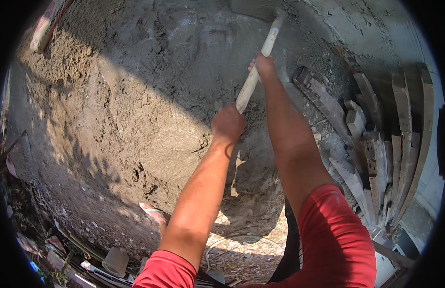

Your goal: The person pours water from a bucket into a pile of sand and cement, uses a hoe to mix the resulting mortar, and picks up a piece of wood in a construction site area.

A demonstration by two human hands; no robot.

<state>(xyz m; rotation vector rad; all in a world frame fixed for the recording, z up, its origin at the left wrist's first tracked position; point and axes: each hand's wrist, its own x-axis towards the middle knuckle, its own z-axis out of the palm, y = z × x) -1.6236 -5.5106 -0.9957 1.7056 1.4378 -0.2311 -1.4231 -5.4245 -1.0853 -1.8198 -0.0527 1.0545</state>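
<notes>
My left hand [228, 123] is wrapped round the near end of a pale wooden handle [249, 90]. Farther up the same handle, my right hand [262, 65] grips it with curled fingers. The handle slants away to the upper right and meets a wide, flat grey blade [255, 7] set crosswise, like a hoe's. Part of that blade is cut off by the picture's top edge. Under it spreads a broad heap of wet grey mortar [155, 115], smooth and shiny in the shade, lumpier and browner toward the left.
Several weathered wooden beams [402, 110] lean along the wall [376, 29] at right. A printed paper sack [47, 26] lies at the upper left. My sandalled foot [154, 211] stands by the heap's near edge. A pale bucket [116, 261] and scattered debris are at lower left.
</notes>
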